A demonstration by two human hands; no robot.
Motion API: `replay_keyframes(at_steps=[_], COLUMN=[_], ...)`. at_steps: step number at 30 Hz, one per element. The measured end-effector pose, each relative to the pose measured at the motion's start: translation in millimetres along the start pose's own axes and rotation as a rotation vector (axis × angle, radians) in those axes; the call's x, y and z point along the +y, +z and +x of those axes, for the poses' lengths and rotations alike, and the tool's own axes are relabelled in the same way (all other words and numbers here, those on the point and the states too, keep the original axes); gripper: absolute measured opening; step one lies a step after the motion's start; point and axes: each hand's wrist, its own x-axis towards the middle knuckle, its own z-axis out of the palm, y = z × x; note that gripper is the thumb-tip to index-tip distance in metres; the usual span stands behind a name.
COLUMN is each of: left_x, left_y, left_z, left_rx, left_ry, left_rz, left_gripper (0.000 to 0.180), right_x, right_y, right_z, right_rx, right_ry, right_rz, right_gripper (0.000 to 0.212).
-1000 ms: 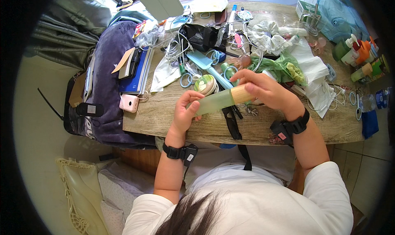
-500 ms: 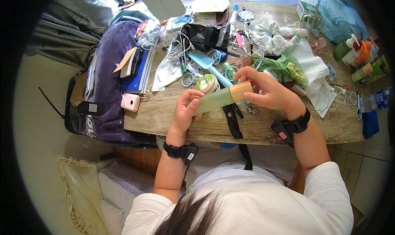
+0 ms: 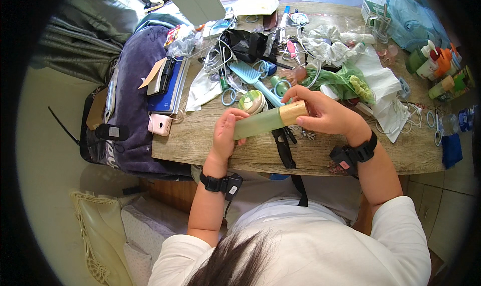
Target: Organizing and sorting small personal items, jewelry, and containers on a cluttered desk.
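Observation:
A frosted pale green bottle (image 3: pixel 258 124) lies almost level above the near part of the table, its wood-look cap (image 3: pixel 293 113) pointing right and slightly up. Around its base end, the fingers of my left hand (image 3: pixel 224 133) are closed, thumb on the near side. My right hand (image 3: pixel 330 113) grips the cap between thumb and fingers. Cap and bottle are joined as far as I can see. Just beyond the bottle are a round jar (image 3: pixel 252 102) with a green patterned lid and a light blue comb (image 3: pixel 245 73).
Scissors, cables, a black pouch (image 3: pixel 244 43), a white scrunchie (image 3: pixel 328 43) and a green bag (image 3: pixel 340 80) crowd the wooden table (image 3: pixel 200 143). Blue notebooks (image 3: pixel 168 98) and a small pink device (image 3: pixel 160 124) lie left. Pump bottles (image 3: pixel 426 60) stand at the far right.
My left thumb has shifted up and back along the bottle's base. My right fingers have moved slightly on the cap. The bottle stays nearly in place.

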Motion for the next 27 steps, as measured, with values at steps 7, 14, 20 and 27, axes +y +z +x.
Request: replay_keyframes(at_steps=[7,14,20,27], left_x=[-1,1,3,-1], left_y=[-3,-2,-2,-4], left_z=[0,1,0,0], left_rx=[-0.014,-0.031,-0.021,-0.032], left_ry=[0.007,-0.015,-0.026,0.013], left_rz=[-0.042,-0.101,-0.104,-0.05], left_gripper=[0.042,0.045,0.047,0.061], right_x=[-8,-19,-13,-9], right_y=[2,3,5,6], right_z=[1,0,2,4], right_rx=[0.01,0.034,0.066,0.161], right_ry=[0.012,0.154,0.216,0.196], right_rz=[0.009,0.062,0.091,0.07], right_gripper=[0.029,0.027,0.028,0.031])
